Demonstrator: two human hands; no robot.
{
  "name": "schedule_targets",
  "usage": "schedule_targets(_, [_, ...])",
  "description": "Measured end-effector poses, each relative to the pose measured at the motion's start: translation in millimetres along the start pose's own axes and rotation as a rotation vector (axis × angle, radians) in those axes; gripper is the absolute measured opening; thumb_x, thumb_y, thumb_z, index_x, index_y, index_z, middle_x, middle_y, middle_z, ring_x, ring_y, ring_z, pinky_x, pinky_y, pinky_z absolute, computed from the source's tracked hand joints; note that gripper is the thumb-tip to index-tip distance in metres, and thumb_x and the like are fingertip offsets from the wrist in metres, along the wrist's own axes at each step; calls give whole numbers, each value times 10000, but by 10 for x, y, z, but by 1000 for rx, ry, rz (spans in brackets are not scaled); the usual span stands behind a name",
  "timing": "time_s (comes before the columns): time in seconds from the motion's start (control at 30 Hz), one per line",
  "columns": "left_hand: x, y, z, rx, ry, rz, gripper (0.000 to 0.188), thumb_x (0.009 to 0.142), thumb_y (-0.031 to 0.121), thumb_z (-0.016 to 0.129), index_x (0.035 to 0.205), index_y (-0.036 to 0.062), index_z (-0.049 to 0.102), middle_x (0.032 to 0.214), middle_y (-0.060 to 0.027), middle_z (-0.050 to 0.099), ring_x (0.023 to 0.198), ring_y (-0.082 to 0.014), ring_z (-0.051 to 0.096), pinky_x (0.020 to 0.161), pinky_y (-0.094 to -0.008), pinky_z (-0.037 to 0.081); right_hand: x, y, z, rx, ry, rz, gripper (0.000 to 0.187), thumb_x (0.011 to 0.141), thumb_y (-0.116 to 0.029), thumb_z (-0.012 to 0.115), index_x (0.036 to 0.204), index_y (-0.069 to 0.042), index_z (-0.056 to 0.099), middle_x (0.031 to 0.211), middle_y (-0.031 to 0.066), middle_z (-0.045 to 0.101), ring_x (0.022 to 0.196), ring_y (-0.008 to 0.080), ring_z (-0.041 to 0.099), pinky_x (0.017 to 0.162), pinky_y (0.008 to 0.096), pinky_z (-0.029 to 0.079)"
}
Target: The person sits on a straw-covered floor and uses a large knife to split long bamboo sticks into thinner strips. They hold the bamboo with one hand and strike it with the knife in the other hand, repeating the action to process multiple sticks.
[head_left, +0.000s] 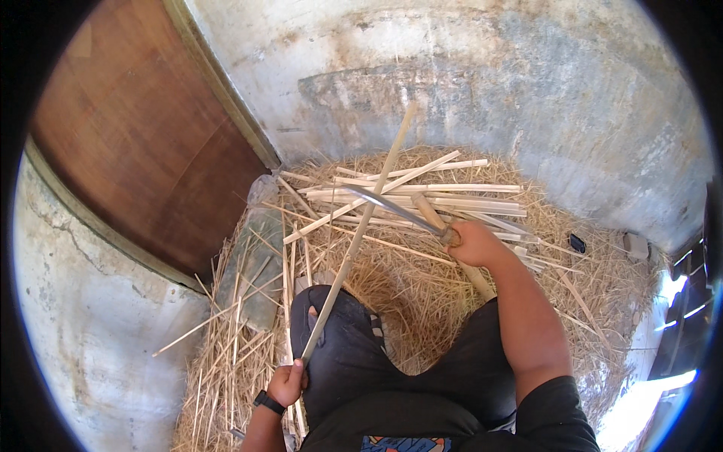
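Observation:
My left hand (pixel 286 384), low beside my left thigh, is closed around the lower end of a long pale bamboo strip (pixel 346 264). The strip slants up and away past my knee toward the wall. My right hand (pixel 477 242) grips the handle of a curved knife (pixel 407 211). Its blade reaches left, and its tip end crosses the strip; whether they touch I cannot tell. Beneath the right hand and knife a thicker bamboo pole (pixel 477 282) runs down to my right thigh. Beyond the hands lies a pile of split bamboo strips (pixel 482 202).
Straw and shavings (pixel 407 301) cover the floor. A stained plaster wall (pixel 467 90) stands ahead, with a brown wooden door (pixel 151 135) at left. A greyish slab (pixel 260 279) lies near the door. At right are a small black object (pixel 577 242) and a block (pixel 636 246).

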State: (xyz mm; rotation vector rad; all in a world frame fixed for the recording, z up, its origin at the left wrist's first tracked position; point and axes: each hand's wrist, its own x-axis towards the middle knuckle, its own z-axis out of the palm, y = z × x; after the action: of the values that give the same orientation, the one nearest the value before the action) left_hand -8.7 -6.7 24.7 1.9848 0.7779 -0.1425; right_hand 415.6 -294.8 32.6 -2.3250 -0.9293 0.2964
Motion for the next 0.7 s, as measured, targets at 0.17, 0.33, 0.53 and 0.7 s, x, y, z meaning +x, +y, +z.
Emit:
schedule_targets(0.17, [6, -60, 16, -33, 11, -19, 668, 1071, 477, 362, 627, 27, 579, 586, -51, 553, 566, -159, 519, 596, -321, 442, -29, -276, 186, -83, -186, -162, 370, 783, -255, 755, 1094, -67, 685, 901, 192, 697, 863, 374, 677, 767, 454, 524])
schedule_targets(0.33, [-2, -75, -4, 8, 5, 13, 673, 1073, 476, 356, 618, 29, 573, 584, -50, 551, 559, -161, 517, 595, -322, 442, -62, -426, 134, -106, -235, -148, 339, 782, -267, 748, 1055, -75, 691, 895, 189, 700, 876, 371, 677, 779, 467, 528])
schedule_targets(0.53, [13, -46, 6, 6, 10, 6, 683, 1074, 473, 351, 609, 28, 579, 578, -55, 556, 559, -171, 523, 601, -329, 449, -45, -169, 23, 3, -126, 31, 299, 769, -252, 744, 1003, -74, 690, 929, 192, 706, 910, 373, 680, 807, 470, 535])
schedule_targets(0.7, [23, -111, 8, 0, 13, -6, 678, 1073, 468, 352, 618, 23, 587, 580, -57, 559, 559, -174, 528, 602, -330, 448, -11, -106, 78, 26, -96, -17, 307, 772, -250, 738, 1018, -73, 685, 933, 192, 705, 915, 384, 678, 818, 470, 535])
